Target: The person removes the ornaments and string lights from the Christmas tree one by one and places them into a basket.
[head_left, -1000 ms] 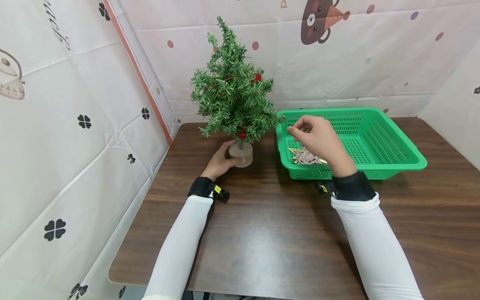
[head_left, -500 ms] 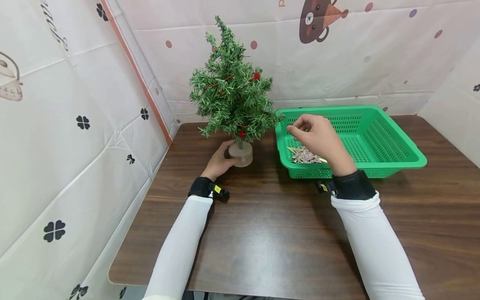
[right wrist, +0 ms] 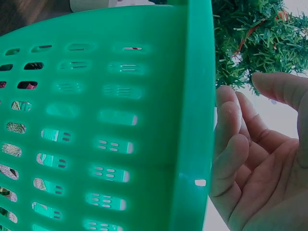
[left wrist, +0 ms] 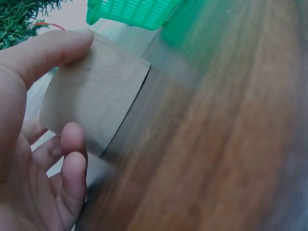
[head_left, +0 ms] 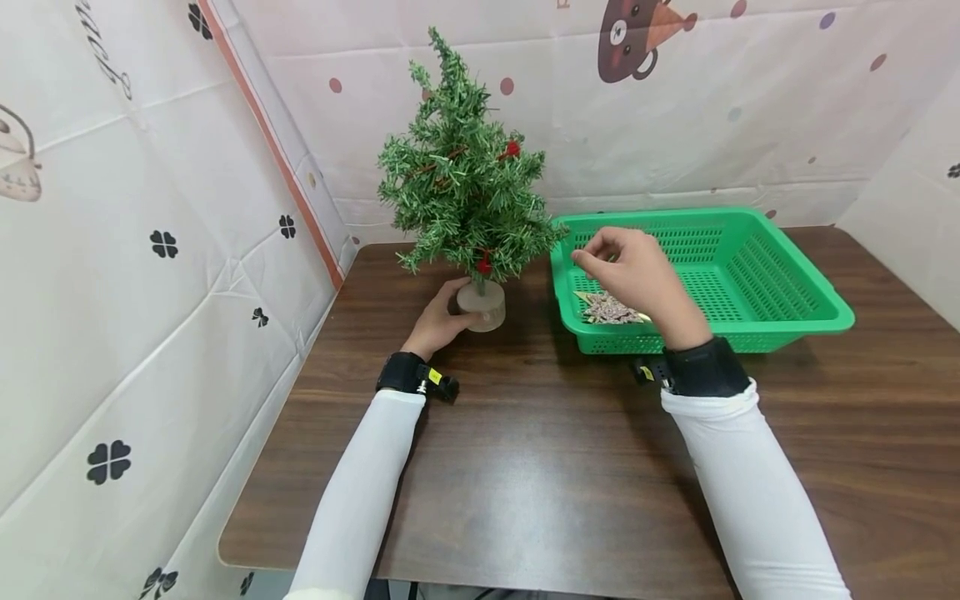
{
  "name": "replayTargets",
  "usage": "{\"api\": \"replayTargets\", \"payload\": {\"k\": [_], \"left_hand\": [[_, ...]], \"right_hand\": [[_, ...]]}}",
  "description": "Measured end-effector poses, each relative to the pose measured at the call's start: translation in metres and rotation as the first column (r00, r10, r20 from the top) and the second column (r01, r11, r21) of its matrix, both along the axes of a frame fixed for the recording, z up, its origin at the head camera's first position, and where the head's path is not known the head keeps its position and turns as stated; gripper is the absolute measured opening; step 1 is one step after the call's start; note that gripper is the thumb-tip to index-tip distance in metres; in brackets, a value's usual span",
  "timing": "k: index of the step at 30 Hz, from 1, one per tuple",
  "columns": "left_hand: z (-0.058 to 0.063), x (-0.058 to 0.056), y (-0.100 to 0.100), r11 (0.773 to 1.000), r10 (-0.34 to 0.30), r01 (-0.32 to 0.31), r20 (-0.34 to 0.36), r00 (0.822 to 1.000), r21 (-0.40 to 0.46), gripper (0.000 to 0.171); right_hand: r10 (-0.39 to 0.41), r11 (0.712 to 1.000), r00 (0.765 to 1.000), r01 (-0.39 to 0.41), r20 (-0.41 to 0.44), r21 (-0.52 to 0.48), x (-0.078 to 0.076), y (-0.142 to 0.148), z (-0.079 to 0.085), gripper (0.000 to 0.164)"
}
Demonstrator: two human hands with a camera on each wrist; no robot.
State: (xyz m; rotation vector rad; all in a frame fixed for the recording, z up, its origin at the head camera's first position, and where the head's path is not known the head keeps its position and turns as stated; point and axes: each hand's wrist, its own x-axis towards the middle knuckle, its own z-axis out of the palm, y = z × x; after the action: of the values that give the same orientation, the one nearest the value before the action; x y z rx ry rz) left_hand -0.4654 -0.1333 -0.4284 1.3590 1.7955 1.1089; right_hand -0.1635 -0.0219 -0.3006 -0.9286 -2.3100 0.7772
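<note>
My left hand (head_left: 437,323) grips the pale round wooden base (head_left: 491,307) of a small green Christmas tree (head_left: 465,187). In the left wrist view the thumb lies along one side of the base (left wrist: 103,86), with the fingers round the other. The tree stands upright and carries a few red ornaments (head_left: 483,265). Over the left part of a green basket (head_left: 810,275) hovers my right hand (head_left: 633,271), its fingers loosely bent. The right wrist view shows nothing between that hand's (right wrist: 260,159) thumb and fingers. Beneath it, glittery pinkish star-shaped ornaments (head_left: 609,310) lie in the basket.
A brown wooden table (head_left: 510,467) carries the tree and basket. Printed white sheeting (head_left: 735,92) hangs close behind both, with more sheeting (head_left: 187,333) along the left. The tree's right branches reach the basket's left rim in the head view.
</note>
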Motion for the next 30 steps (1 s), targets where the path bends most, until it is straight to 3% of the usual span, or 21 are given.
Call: {"api": "replayTargets", "payload": {"k": [9, 17, 30], "left_hand": [[-0.008, -0.005, 0.004, 0.998, -0.016, 0.014, 0.035, 0.999, 0.055, 0.081], [-0.006, -0.007, 0.003, 0.999, -0.046, 0.046, 0.080, 0.996, 0.005, 0.078], [-0.007, -0.006, 0.004, 0.999, -0.032, 0.031, 0.053, 0.998, 0.024, 0.073]], "right_hand": [[0.007, 1.000, 1.000, -0.007, 0.012, 0.003, -0.002, 0.001, -0.003, 0.032], [0.019, 1.000, 1.000, -0.019, 0.011, 0.003, -0.005, 0.000, -0.002, 0.030], [0.081, 0.996, 0.997, -0.081, -0.009, 0.030, -0.011, -0.014, 0.001, 0.030]]}}
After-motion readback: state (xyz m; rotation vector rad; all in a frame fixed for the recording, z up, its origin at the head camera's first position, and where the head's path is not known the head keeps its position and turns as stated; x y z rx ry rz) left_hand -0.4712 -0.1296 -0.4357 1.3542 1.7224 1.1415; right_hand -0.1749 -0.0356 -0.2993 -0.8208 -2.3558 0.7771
